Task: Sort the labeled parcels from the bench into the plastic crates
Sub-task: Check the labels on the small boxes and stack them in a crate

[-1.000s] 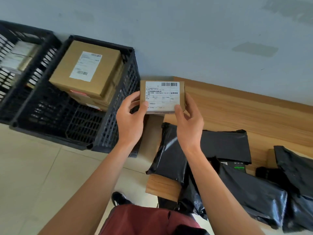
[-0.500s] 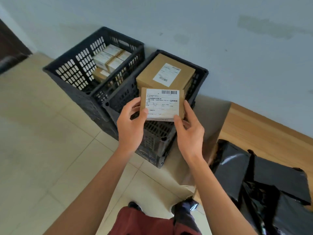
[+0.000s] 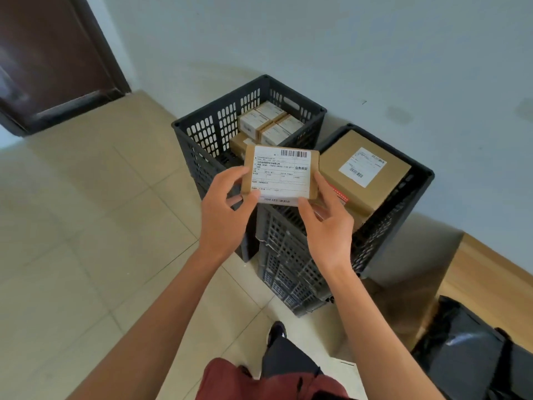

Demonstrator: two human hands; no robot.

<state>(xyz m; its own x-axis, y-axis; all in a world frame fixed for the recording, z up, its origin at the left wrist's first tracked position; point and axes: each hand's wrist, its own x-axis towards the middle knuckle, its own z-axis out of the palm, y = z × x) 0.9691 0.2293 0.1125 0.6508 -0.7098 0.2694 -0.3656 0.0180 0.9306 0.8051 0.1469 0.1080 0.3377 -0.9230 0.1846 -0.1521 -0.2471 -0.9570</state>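
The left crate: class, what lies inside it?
Inside the left crate lie several small labeled boxes. The held parcel covers its near part; anything beneath stays hidden.

— What sort of place are we standing in?

— We read it as a small parcel-sorting room. Two black plastic crates (image 3: 207, 134) (image 3: 291, 264) sit on the tiled floor (image 3: 86, 226) against a bare pale wall (image 3: 346, 47), both holding labelled cardboard boxes (image 3: 363, 171).

— Anything else we can lean on?

— Black mailer bags (image 3: 467, 353) on a wooden tabletop (image 3: 484, 264), and a dark door (image 3: 49, 53) in the corner.
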